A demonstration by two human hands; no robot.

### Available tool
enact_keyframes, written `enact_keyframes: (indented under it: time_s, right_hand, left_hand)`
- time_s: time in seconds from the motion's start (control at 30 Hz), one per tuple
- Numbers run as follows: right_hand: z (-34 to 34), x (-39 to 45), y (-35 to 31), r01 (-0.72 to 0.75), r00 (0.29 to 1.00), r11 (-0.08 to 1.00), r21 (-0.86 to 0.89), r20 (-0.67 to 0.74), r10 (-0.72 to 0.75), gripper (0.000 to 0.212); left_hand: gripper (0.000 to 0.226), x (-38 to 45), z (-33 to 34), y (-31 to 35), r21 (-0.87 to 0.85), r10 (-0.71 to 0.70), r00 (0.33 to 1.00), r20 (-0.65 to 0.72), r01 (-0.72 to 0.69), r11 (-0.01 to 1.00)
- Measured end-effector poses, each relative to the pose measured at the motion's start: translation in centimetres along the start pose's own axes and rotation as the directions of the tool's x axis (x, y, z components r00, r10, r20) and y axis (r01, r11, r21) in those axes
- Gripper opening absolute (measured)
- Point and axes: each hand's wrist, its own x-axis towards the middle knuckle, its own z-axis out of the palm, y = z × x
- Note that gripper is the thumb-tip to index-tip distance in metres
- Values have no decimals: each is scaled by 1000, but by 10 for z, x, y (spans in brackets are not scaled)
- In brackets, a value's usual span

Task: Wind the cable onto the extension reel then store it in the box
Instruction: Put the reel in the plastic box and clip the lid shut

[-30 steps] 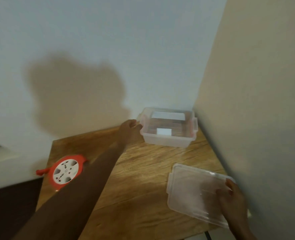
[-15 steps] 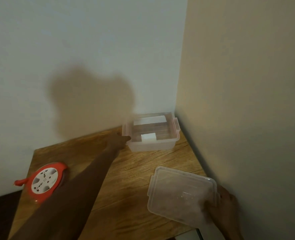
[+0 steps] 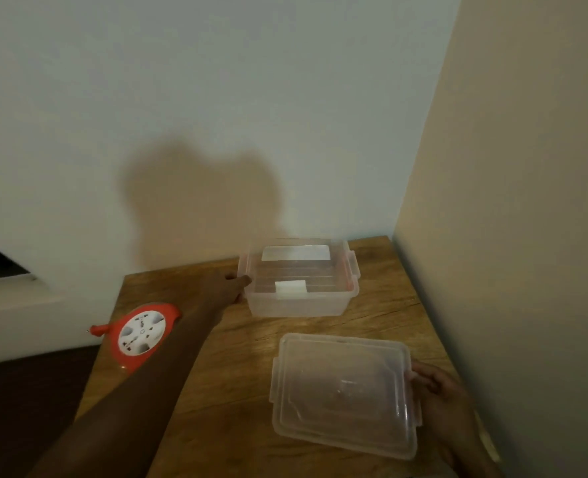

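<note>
No writing, brand, number or sign can be read anywhere: the two white labels [image 3: 296, 252] on the clear box [image 3: 299, 305] show blank or too blurred to tell, and the white socket face of the red reel [image 3: 141, 334] carries no legible marking.

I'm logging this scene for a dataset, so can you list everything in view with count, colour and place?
Box: one, clear plastic, open, far side of the table by the corner of the walls.
Lid: one, clear plastic, lying near right on the table.
Extension reel: one, red with white socket face, left edge of the table.
Table: one, brown wood.
Walls: two, pale, meeting at a corner behind the box.
Left hand: one, touching the box's left side.
Right hand: one, holding the lid's right edge.
</note>
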Motion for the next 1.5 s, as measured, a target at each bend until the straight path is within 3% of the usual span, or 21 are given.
enact_keyframes:
  time_s: [0.23,0.53,0.93,1.2,1.5]
  right_hand:
    - [89,-16,-25,18,978,1000,12,207,-20,11]
    - [164,-17,-39,-33,931,999,-32,363,43,15]
    - [164,8,-26,-96,967,988,-124,226,122,10]
    - [181,3,-26,202,973,880,-430,191,-130,17]
    - [185,-2,-25,248,961,837,-488,230,-151,14]
  left_hand:
    - [10,-19,-91,-62,-32,-23,996,-83,20,999]
    - [27,-19,-116,-95,-68,-27,996,-90,21,997]
    - [29,-19,-110,-103,-75,-32,998,-47,29,997]
    - [30,-22,-106,-100,-45,-29,998,-48,27,999]
    - [26,-30,-100,-100,-131,-49,996,-70,40,991]
